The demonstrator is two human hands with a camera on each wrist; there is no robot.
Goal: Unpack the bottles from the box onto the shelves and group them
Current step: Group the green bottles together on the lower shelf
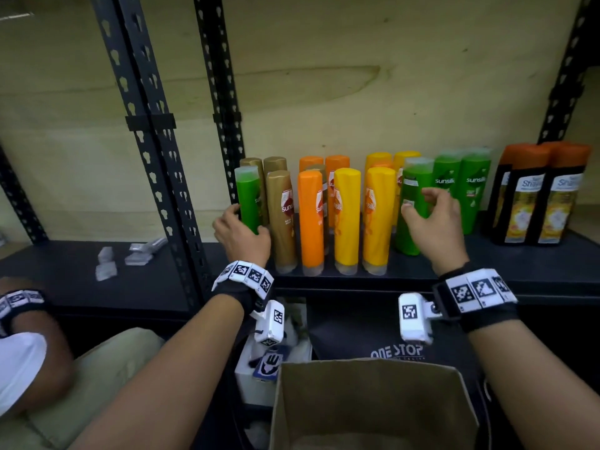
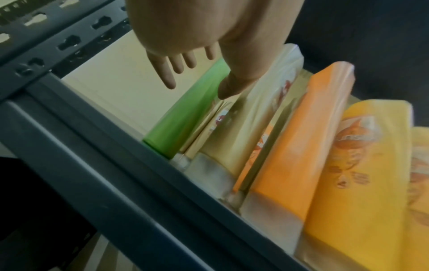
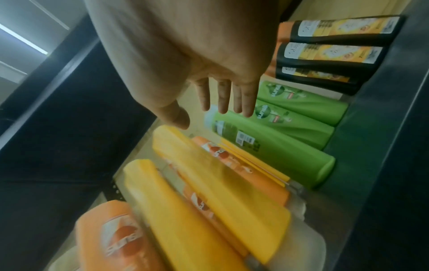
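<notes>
Sunsilk bottles stand in colour groups on the black shelf (image 1: 487, 271): gold (image 1: 281, 222), orange (image 1: 310, 222), yellow (image 1: 347, 219), green (image 1: 475, 193). A lone green bottle (image 1: 248, 199) stands at the far left beside the gold ones. My left hand (image 1: 245, 230) is at its base, fingers straight (image 2: 170, 80), thumb against the bottle (image 2: 185, 119). My right hand (image 1: 422, 206) hovers spread and holds nothing in front of another green bottle (image 1: 412, 228) next to the yellow ones; its fingers (image 3: 223, 102) are clear of that bottle (image 3: 274, 146). The cardboard box (image 1: 373, 401) stands open below.
Black bottles with orange caps (image 1: 545, 199) fill the shelf's right end. Black slotted uprights (image 1: 152, 164) stand left of the bottles. Small white packets (image 1: 107, 261) lie on the left shelf. Another person's arm (image 1: 29, 319) is at the lower left. A black bag (image 1: 396, 352) sits behind the box.
</notes>
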